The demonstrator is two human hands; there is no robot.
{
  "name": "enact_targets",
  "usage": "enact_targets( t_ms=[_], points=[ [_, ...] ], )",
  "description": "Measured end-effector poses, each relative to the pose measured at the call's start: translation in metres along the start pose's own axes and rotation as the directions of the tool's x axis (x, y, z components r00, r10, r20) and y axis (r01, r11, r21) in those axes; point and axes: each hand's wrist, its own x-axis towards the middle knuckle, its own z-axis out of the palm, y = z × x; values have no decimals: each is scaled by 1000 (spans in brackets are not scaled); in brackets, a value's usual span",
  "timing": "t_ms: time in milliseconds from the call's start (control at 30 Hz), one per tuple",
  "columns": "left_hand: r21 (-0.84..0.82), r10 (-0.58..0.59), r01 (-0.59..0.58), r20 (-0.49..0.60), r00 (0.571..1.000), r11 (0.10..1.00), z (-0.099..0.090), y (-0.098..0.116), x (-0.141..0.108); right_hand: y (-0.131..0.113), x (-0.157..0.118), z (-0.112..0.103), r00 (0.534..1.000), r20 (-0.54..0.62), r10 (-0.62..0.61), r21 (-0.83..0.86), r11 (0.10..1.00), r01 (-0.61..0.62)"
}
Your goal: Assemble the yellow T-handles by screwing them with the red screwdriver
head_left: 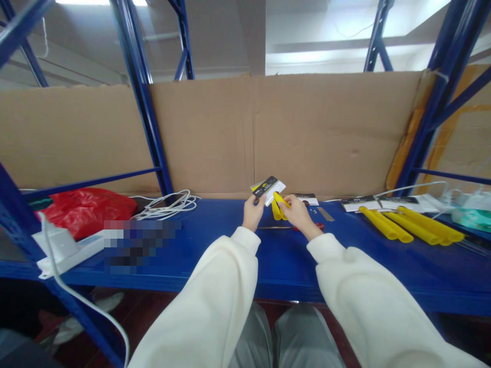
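Note:
Above the blue shelf top, my left hand pinches a black-and-white printed card by its lower left edge. My right hand is closed on a yellow tube at the card's lower right corner. Another yellow tube piece shows just below the card, between my hands. A red-handled tool lies partly behind my right hand, which hides some of it. Behind that hand rests another printed card, with a small grey strip to its right.
Several yellow tubes with cards lie at the right of the blue shelf. At the left are a red plastic bag, a coiled white cable and a white power strip. Cardboard stands along the back.

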Motion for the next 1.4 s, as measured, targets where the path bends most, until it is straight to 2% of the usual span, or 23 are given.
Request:
enact_targets(
  t_ms=[100,267,400,467,533,600,700,767,833,967,1067,1267,1400],
  points=[
    [52,26,-28,45,999,998,-1,-5,0,10,-6,2,1000,26,-18,94,995,15],
    [33,-141,137,183,973,990,3,-4,-1,14,-11,2,997,78,8,265,964,-28],
    [-14,-302,322,311,901,947,3,3,-7,9,-14,2,995,92,36,301,952,-62],
    [-6,-398,424,333,855,905,3,6,-9,6,-16,2,991,119,62,311,945,-96],
    [-20,-444,476,327,834,879,4,9,-11,3,-18,3,984,137,113,346,925,-154],
    [-78,-428,475,323,844,877,6,12,-12,0,-18,3,973,142,180,439,870,-225],
    [-181,-372,431,286,883,884,8,16,-11,-4,-17,0,954,160,252,642,708,-295],
    [-202,-369,415,232,900,887,8,17,-10,-4,-14,-5,944,213,253,722,610,-326],
    [-200,-387,420,185,904,885,8,16,-8,-4,-12,-9,930,277,242,739,565,-367],
    [-208,-398,415,122,909,885,6,11,-5,0,-10,-12,910,332,247,743,526,-414],
    [-223,-383,398,110,917,890,4,11,-4,2,-10,-11,896,396,200,729,525,-439],
    [-333,-360,358,58,931,872,6,23,-8,3,-13,-13,914,389,117,731,564,-384],
    [-390,-324,325,68,943,862,9,26,-9,2,-14,-15,903,427,50,723,580,-375]
  ],
)
